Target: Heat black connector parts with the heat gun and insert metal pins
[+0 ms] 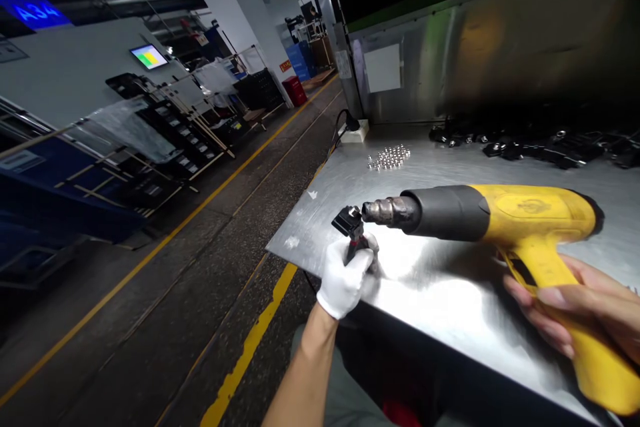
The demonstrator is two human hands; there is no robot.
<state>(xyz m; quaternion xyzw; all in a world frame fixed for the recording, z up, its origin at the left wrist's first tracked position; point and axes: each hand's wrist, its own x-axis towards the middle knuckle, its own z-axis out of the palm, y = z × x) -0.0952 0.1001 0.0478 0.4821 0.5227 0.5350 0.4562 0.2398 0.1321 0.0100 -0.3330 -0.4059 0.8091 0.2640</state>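
Note:
A yellow heat gun (530,213) with a dark sleeve and a stepped metal nozzle is held by its handle in my bare right hand (565,307). Its nozzle points left, right beside a small black part (345,221) with a shiny metal piece on top. My left hand (345,277), in a white glove, is closed around a slim tool or stem below that black part. What exactly the glove grips is mostly hidden by the fingers. Both hands are over the front of the metal table (320,213).
Small shiny metal pieces (390,157) lie grouped towards the back of the table. Several black parts (550,147) line its rear right. A white power strip (355,132) with a black plug sits at the back left corner. Racks (185,140) stand across the aisle.

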